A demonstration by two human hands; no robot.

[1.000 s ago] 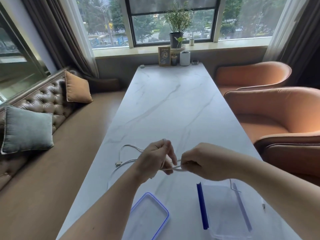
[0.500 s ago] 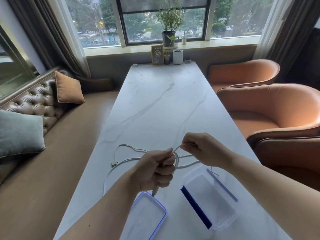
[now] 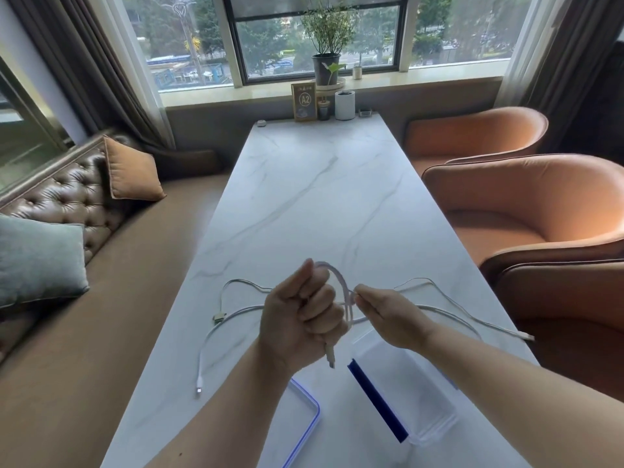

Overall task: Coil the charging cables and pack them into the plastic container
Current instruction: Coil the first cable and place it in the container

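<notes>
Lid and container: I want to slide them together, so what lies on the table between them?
Head view: bare marble between the lid and container; only a cable plug dangles above from the left hand.

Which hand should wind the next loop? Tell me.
Probably the right hand: it pinches the cable beside the loop, with slack trailing right. The left hand is fisted around the coil.

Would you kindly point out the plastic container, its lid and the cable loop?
plastic container [image 3: 410,393], head view, clear bottom.
lid [image 3: 312,405], head view, blue rim.
cable loop [image 3: 341,278], head view, top arc.
</notes>
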